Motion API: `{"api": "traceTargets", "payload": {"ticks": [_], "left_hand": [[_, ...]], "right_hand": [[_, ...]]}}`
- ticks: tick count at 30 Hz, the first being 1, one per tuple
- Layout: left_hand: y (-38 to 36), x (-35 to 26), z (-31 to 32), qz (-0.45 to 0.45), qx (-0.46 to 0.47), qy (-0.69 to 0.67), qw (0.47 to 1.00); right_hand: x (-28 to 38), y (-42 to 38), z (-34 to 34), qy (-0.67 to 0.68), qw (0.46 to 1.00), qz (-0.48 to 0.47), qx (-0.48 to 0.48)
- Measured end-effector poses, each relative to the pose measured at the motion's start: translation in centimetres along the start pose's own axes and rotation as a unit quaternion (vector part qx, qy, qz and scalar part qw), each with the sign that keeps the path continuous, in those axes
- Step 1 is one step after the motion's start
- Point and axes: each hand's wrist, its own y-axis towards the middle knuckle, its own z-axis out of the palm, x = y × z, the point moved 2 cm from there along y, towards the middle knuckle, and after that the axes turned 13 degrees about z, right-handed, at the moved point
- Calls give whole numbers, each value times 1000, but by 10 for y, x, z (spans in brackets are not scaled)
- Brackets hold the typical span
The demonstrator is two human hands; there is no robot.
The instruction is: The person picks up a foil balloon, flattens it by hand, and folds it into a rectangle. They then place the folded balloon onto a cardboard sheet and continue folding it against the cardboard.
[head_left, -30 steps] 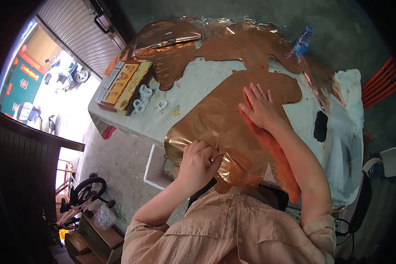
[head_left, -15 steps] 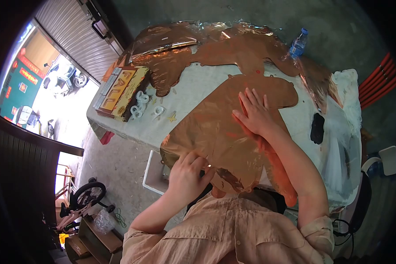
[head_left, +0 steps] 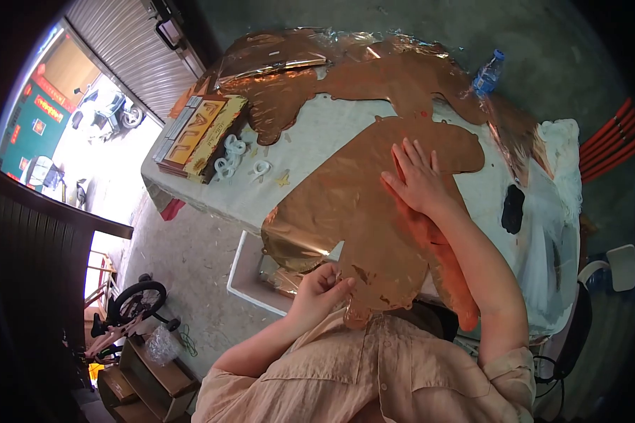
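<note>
A flat, uninflated brown foil balloon with a rounded outline lies across the near part of the table and hangs over its front edge. My right hand rests flat on its upper right part, fingers stretched out. With thumb and fingers closed, my left hand pinches the balloon's near left edge, beside a gap in the foil. The exact bit between those fingertips is too small to make out. Reddish reflections show on the foil beneath my right forearm. More brown foil sheets lie at the far side of the table.
The table has a pale cover. Boxes marked FALL and white ribbon rolls are at left. A water bottle stands at the far right; a black item lies nearer. Below the left edge is a white foam box.
My left hand has moved right and slightly down along the balloon's near edge, and a gap in the foil now shows. My right hand still lies flat on the balloon.
</note>
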Motion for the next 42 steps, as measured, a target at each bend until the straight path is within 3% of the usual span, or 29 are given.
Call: {"api": "traceTargets", "payload": {"ticks": [31,42], "left_hand": [[-2,3,-3,-6,-51,38,998],[-1,1,-4,-3,-27,70,997]], "right_hand": [[4,-2,6,35,999,9,-9],[6,-3,6,32,999,6,-9]]}}
